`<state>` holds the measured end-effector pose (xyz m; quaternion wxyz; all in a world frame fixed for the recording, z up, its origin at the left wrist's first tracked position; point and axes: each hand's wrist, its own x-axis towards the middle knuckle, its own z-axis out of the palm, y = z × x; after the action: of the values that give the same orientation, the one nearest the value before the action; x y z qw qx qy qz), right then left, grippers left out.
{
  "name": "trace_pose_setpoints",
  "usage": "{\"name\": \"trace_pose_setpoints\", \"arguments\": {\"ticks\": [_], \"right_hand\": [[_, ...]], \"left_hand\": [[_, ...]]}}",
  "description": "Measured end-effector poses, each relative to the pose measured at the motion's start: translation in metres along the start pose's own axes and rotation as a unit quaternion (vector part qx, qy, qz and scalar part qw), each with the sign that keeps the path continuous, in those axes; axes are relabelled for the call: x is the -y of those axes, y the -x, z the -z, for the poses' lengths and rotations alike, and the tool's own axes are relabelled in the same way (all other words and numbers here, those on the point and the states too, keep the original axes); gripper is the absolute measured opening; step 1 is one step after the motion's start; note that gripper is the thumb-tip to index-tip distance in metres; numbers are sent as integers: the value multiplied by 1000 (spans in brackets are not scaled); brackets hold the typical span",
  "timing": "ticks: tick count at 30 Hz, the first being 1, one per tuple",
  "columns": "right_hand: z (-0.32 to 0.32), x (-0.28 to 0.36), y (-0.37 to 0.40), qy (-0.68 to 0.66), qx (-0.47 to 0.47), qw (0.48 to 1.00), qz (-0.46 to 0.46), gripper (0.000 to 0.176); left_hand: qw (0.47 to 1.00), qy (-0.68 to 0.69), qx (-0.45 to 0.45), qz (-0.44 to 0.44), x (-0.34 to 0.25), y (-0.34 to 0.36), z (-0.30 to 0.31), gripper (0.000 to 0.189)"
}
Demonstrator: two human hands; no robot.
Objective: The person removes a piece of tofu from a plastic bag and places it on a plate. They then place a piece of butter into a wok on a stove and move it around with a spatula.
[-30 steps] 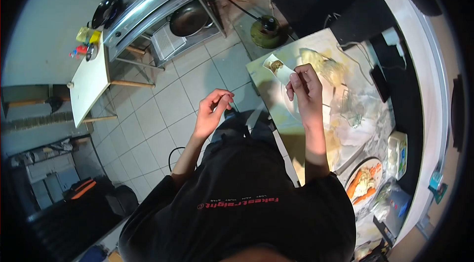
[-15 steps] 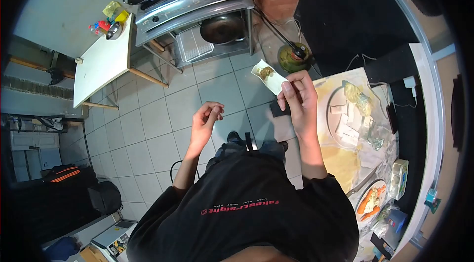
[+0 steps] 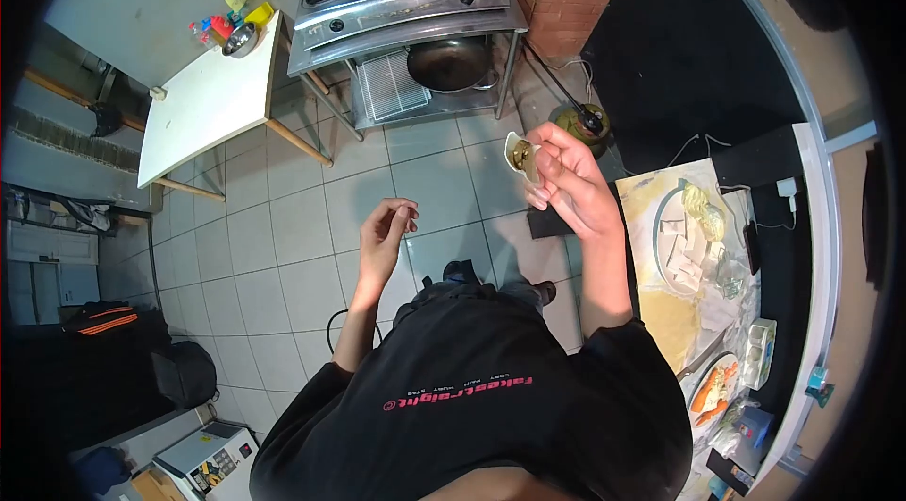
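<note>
- Lettering on your black shirt (image 3: 472,407): "fakestraight" in pink, upside down; the smaller line beside it is too fine to read surely.
- Right hand (image 3: 578,182): grips a pale wrapper (image 3: 521,159) with brownish filling, held over the tiled floor (image 3: 363,204), left of the marbled table (image 3: 665,298).
- Left hand (image 3: 385,232): closed, fingers curled to the thumb, nothing visible inside.
- Change: the wrapper, flatter earlier, now curves up around its filling.

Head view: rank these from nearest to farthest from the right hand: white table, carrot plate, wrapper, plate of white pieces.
1. Wrapper: in the right hand.
2. Plate of white pieces: right side.
3. Carrot plate: right side, nearer the body.
4. White table: far left.
</note>
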<state>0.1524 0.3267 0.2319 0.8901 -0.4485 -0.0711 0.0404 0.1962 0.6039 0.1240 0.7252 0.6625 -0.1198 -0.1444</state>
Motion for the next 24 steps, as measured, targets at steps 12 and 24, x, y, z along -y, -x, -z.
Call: {"name": "trace_pose_setpoints", "arguments": {"ticks": [12,24], "right_hand": [[-19,-15,7,160,-88,983,-12,16],[-28,-60,13,126,-130,980,-82,9]], "left_hand": [[999,28,7,12,0,-1,9,20],[999,35,21,24,-10,2,18,21]]}}
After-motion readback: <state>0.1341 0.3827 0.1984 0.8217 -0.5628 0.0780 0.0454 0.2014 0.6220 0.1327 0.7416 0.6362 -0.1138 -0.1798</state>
